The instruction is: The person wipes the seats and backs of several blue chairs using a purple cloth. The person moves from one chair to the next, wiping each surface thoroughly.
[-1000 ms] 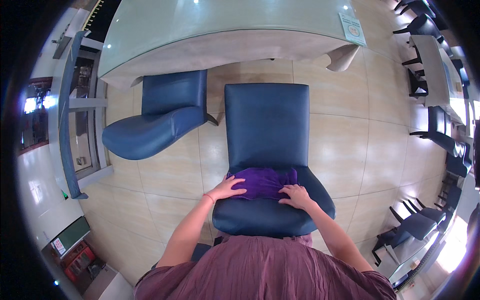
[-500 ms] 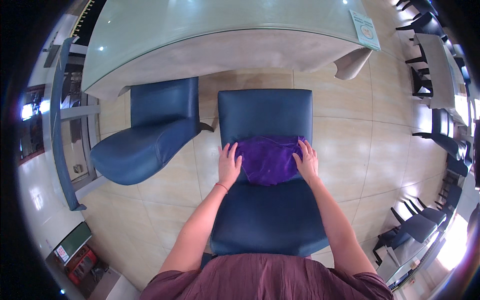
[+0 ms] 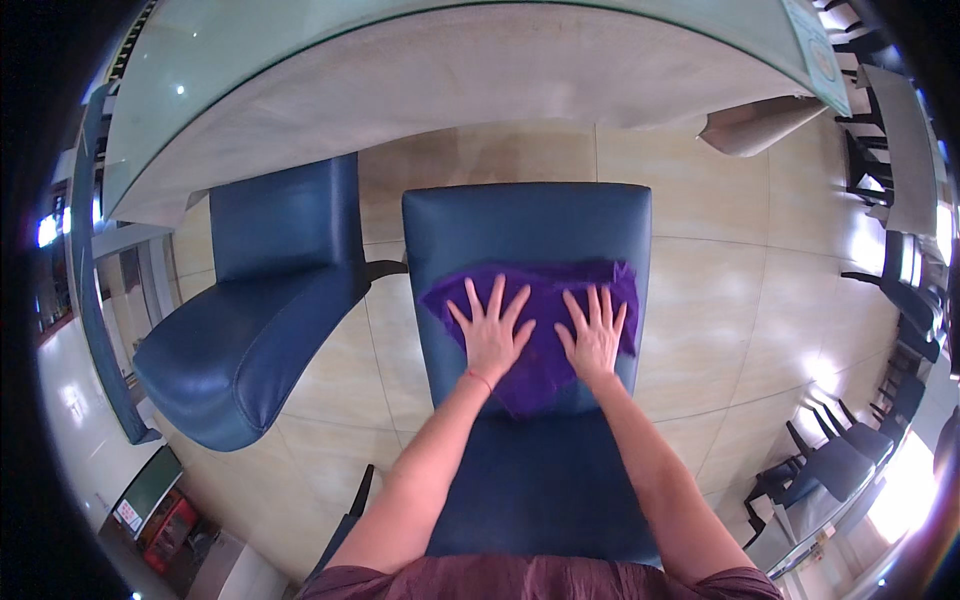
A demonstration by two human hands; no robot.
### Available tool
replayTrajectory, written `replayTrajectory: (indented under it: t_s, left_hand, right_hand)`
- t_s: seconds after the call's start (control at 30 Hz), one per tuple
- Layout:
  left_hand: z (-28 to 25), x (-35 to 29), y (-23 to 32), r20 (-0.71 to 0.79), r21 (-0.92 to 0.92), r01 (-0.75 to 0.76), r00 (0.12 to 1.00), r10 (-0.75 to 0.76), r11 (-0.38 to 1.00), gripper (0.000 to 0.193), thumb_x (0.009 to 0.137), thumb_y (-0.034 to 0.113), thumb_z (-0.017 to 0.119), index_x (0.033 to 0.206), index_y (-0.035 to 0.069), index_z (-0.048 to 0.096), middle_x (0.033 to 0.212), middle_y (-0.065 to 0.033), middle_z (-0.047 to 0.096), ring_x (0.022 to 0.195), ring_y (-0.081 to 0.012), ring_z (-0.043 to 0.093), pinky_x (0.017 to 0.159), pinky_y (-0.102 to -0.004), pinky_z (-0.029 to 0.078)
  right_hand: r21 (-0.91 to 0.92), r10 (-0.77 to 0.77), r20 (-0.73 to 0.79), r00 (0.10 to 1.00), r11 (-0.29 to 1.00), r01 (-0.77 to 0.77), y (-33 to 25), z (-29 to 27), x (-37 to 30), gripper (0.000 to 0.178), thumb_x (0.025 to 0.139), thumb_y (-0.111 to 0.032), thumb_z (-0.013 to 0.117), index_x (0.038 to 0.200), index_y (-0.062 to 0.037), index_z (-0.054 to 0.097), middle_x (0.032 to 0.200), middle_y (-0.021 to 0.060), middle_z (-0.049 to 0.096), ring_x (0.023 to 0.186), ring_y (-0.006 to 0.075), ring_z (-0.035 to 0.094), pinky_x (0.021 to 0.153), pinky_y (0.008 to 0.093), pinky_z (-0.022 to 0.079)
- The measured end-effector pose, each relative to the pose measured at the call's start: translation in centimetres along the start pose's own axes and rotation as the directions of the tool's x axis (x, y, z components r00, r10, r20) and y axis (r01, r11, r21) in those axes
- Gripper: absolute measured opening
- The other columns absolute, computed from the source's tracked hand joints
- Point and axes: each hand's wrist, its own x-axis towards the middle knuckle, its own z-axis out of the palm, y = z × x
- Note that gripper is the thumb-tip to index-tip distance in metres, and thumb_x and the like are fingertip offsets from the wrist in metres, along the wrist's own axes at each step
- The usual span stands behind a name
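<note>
A: From the head camera, we're looking down at a blue, leather-look upholstered chair point(image 3: 525, 222), and there's the purple cloth point(image 3: 541, 365), laid across the front of its backrest!

B: And what about the hands?

A: Left hand point(image 3: 491, 338) palm down on the cloth, fingers fanned wide; right hand point(image 3: 597, 338) the same, well spread, just beside it with a gap between them. Neither is clamped on anything, just flat contact!

B: Any containers in play?

A: Far lower left, a dark recess point(image 3: 198, 556) with red items point(image 3: 168, 532) in it, too small to make out.

B: Now, textures!

A: The cloth is soft-looking, rumpled, ragged at its right corner, narrowing to a point low down near the seat. The backrest is smooth and squared. On the left, a second blue chair point(image 3: 225, 350) shows a curved, stitched seat. Beyond, a glass tabletop point(image 3: 290, 30) over a pale tablecloth point(image 3: 500, 85), and glossy beige floor tiles point(image 3: 705, 310)!
</note>
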Motion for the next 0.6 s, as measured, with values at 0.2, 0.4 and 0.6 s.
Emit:
replayTrajectory:
  t_s: [0.2, 0.4, 0.6]
  left_hand:
    - [-3.5, 12.4, -3.6, -0.125, 0.096, -0.028, 0.991, 0.040, 0.995, 0.062, 0.092, 0.051, 0.064, 0.149, 0.031, 0.048, 0.163, -0.0050, 0.029, 0.152, -0.0470, 0.015, 0.109, -0.0814, 0.015]
    - [-2.9, 11.9, -3.5, -0.130, 0.088, -0.002, 0.991, 0.013, 0.996, 0.068, 0.091, 0.050, 0.065, 0.151, 0.025, 0.046, 0.163, -0.0060, 0.029, 0.150, -0.0482, 0.018, 0.110, -0.0782, 0.017]
    - [0.2, -2.1, -1.9, 0.073, 0.047, -0.095, 0.993, 0.092, 0.994, 0.068, 0.090, 0.045, 0.064, 0.151, 0.021, 0.046, 0.162, -0.0089, 0.031, 0.150, -0.0442, 0.021, 0.113, -0.0754, 0.012]
  right_hand:
    - [-0.059, -0.110, -0.166, 0.980, 0.993, 0.102, -1.0, -0.9, 14.2, 0.057, 0.095, -0.046, 0.061, 0.148, -0.0282, 0.050, 0.156, 0.0107, 0.042, 0.144, 0.0350, 0.037, 0.117, 0.0624, 0.025]
    - [-0.028, -0.078, -0.186, 0.980, 0.997, 0.074, -3.0, 0.3, 13.8, 0.055, 0.096, -0.039, 0.059, 0.147, -0.0217, 0.049, 0.157, 0.0102, 0.041, 0.143, 0.0322, 0.039, 0.114, 0.0530, 0.031]
    - [-0.005, -0.185, -0.007, 0.983, 0.983, 0.185, -4.6, 2.6, -0.7, 0.049, 0.093, -0.029, 0.060, 0.141, -0.0179, 0.056, 0.157, 0.0081, 0.042, 0.142, 0.0275, 0.040, 0.113, 0.0479, 0.031]
